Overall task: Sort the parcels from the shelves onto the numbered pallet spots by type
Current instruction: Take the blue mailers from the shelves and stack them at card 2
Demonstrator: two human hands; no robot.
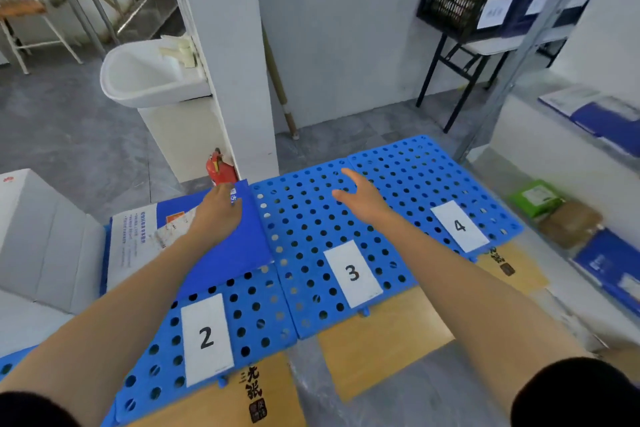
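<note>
Squares of blue plastic, full of round holes, are laid side by side as a pallet (311, 218) on the floor; a white card marked 3 (352, 273) is stuck on the middle square. Left of the card marked 3 a card marked 2 (206, 338) is seen; right of it a card marked 4 (459, 226) is seen.

A flat blue and white parcel (221, 246) is laid up and to the left of the card marked 3, on the square with the 2, behind that card. The left hand (216, 215) is laid flat on top of this parcel; its fingers are stretched toward the far corner; nothing is gripped by it. The right hand (360, 199) is held in the air just beyond the card marked 3, over the holes; its fingers are spread and loose; nothing is held in it.

Far left of the card marked 3 a big white box (34, 236) is stood beside the parcel. Far right of the card marked 3 shelves (526, 135) are seen; a green parcel (535, 198), a brown parcel (571, 224) and more blue parcels (602, 269) are kept there. Brown sheets (377, 354) are spread under the pallet, below the card marked 3. A red fire extinguisher (216, 168) is stood by the wall, up and left of the card marked 3.
</note>
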